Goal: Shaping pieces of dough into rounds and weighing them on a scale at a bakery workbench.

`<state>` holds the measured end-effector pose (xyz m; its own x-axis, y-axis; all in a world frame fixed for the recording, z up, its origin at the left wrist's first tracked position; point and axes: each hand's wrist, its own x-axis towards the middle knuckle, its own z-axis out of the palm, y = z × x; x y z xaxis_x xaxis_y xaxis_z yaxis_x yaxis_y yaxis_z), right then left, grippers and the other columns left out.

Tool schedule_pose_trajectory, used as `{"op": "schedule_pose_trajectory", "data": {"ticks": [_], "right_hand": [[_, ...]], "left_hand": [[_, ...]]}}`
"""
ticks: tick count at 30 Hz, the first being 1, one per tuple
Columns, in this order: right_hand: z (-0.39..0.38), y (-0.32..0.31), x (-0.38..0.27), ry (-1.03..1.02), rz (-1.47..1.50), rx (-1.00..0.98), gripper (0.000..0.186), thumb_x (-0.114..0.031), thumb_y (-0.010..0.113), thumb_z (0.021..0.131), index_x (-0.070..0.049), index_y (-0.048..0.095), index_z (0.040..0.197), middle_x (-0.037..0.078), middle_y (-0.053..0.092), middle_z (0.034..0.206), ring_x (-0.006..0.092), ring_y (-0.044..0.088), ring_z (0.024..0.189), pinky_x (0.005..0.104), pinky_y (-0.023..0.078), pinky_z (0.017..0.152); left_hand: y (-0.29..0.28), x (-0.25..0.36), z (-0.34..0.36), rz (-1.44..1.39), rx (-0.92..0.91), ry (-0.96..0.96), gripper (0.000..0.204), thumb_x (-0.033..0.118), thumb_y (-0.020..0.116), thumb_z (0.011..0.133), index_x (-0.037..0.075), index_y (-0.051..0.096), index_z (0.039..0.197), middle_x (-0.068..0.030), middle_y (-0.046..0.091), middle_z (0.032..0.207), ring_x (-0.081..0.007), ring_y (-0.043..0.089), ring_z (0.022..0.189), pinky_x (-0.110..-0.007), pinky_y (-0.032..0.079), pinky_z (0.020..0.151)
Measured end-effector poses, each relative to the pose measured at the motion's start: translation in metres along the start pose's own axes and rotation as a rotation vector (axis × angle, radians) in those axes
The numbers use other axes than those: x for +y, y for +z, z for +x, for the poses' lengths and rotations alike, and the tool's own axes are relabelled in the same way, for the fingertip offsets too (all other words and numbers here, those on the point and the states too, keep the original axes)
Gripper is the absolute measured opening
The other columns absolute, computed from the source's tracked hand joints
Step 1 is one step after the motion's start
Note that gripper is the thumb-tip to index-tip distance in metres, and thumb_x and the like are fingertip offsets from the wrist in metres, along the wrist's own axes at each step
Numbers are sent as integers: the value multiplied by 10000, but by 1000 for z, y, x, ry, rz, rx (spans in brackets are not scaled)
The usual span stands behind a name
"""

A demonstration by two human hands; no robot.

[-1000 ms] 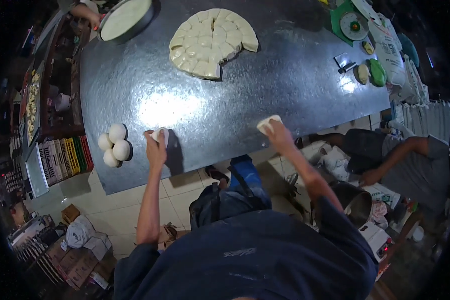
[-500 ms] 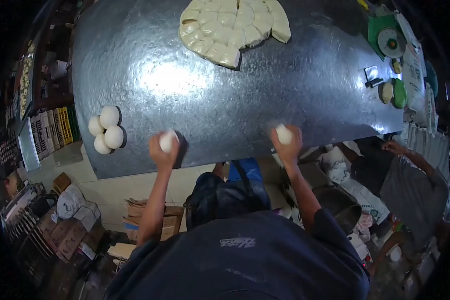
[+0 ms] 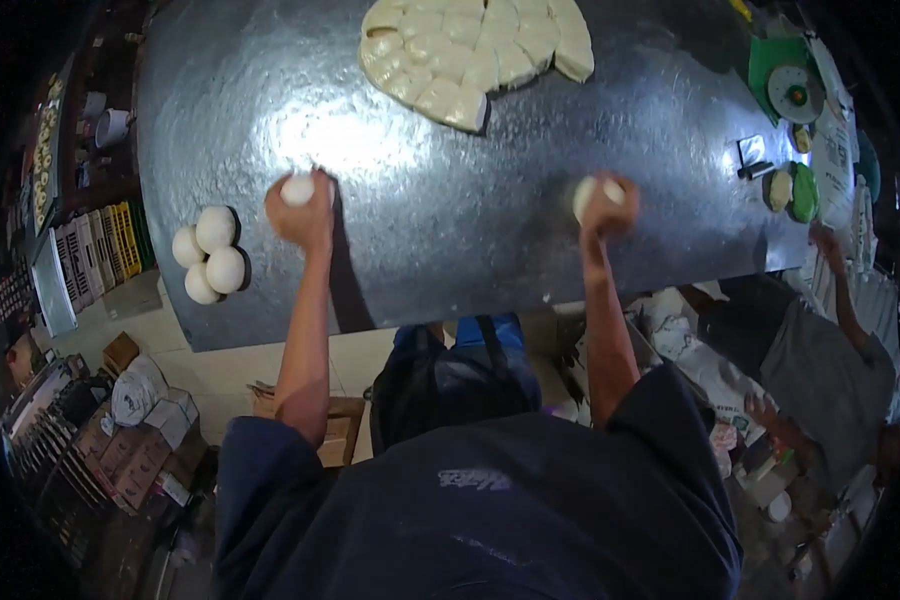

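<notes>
My left hand (image 3: 303, 222) is cupped round a white dough ball (image 3: 297, 190) on the dark, shiny table (image 3: 450, 235). Over to the right, my right hand (image 3: 613, 208), slightly blurred, curls round another pale dough ball (image 3: 583, 200). Left of my left hand, several smooth round dough balls (image 3: 215, 230) sit in a tight cluster, touching one another. A large flat slab of dough (image 3: 460, 55), scored into joined pieces, lies at the far side of the table. The undersides of both held balls are hidden.
A green dial scale (image 3: 790, 90) stands at the table's far right, near a green packet (image 3: 804, 192) and a small dark phone-like object (image 3: 752, 152). Crates (image 3: 100, 250) and cardboard boxes (image 3: 130, 465) are at left. Another person (image 3: 825, 370) is at right.
Both hands have moved forward, away from my body, with their dough balls; the right also shifted slightly right. The other person's arm now reaches toward the table's right corner.
</notes>
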<state>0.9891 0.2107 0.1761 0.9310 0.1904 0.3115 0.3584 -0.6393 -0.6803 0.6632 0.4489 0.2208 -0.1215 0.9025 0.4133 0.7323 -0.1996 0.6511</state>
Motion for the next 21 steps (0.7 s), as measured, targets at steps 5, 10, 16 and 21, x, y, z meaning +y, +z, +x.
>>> {"op": "schedule_pose_trajectory", "data": {"ticks": [5, 10, 16, 21], "right_hand": [[-59, -18, -52, -173, 105, -294, 328, -251, 783, 691, -63, 649, 924, 116, 628, 888, 310, 608, 817, 410, 480, 730], [-120, -102, -48, -502, 195, -585, 430, -218, 803, 672, -65, 628, 1034, 134, 613, 965, 333, 575, 921, 421, 467, 822], [-39, -127, 22, 41, 303, -232, 397, -181, 737, 820, -86, 585, 1175, 123, 625, 993, 259, 572, 1021, 393, 473, 869], [-11, -51, 38, 149, 174, -45, 253, -244, 671, 876, -41, 638, 1024, 102, 620, 1013, 219, 581, 960, 369, 478, 827]], "left_hand": [[3, 11, -74, 8, -281, 293, 414, 290, 776, 674, 45, 634, 977, -158, 609, 871, -352, 592, 791, -434, 480, 679], [-71, 10, -121, -186, -556, 308, 534, 188, 806, 672, 44, 588, 1138, -149, 602, 990, -336, 592, 876, -399, 494, 766], [-73, -26, -23, -56, -330, 16, 439, 281, 733, 803, 44, 609, 1151, -176, 564, 1059, -301, 559, 950, -395, 459, 811], [-12, -43, -3, -110, -95, 6, 256, 237, 660, 843, 50, 671, 1017, -153, 620, 976, -322, 583, 909, -415, 462, 780]]}}
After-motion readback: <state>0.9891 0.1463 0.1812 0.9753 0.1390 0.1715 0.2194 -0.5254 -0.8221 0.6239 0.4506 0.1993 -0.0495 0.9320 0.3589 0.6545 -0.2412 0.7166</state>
